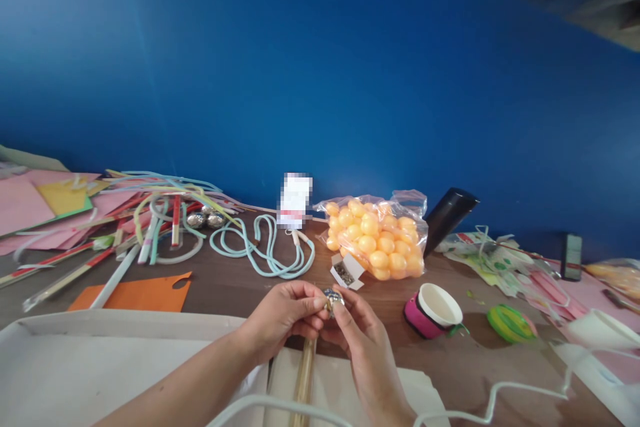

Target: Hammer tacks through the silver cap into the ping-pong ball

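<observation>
My left hand (283,320) and my right hand (363,340) meet over the brown table's near edge. Together their fingertips pinch a small shiny silver ball-like object (333,298), which sits at the top of a thin wooden stick (304,373) running down toward me. Both hands are closed around it. A small open white box (346,271) of tiny metal pieces lies just beyond the hands. A clear bag of orange balls (376,238) rests behind that box.
White foam boards (100,360) lie under my arms. An orange paper (140,293), coloured tubes and sticks (160,213), pink sheets (30,210) and a teal cord (265,247) fill the left. A pink-banded white cup (434,309), green roll (510,322), black cylinder (450,213) and papers sit right.
</observation>
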### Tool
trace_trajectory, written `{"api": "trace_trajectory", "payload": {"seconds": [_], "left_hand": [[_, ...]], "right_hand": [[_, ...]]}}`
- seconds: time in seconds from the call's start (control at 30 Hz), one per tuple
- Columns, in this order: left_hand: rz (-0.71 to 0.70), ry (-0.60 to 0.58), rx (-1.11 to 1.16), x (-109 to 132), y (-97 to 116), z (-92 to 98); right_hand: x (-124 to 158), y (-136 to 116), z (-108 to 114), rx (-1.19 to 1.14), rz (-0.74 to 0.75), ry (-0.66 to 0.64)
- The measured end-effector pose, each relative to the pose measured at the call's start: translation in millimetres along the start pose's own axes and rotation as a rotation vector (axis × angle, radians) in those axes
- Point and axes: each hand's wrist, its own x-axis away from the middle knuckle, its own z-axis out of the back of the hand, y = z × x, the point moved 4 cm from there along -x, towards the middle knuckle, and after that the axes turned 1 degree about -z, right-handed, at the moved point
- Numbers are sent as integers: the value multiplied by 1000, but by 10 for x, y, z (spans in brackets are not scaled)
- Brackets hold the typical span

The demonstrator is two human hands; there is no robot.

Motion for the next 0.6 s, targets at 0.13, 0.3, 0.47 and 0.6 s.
{"api": "trace_trajectory", "payload": {"seconds": [0.13, 0.3, 0.47, 0.6], "left_hand": [[-11, -12, 13, -4, 4, -2], [-29, -23, 36, 12, -1, -5], [-46, -28, 58, 7, -4, -11], [-51, -31, 56, -1, -10, -14]], "right_hand": [[1, -10, -1, -21, -7, 10], [0, -18, 0, -56, -4, 12], [-2, -10, 5, -49, 22, 2], [-2, -6, 9, -34, 45, 7]]}}
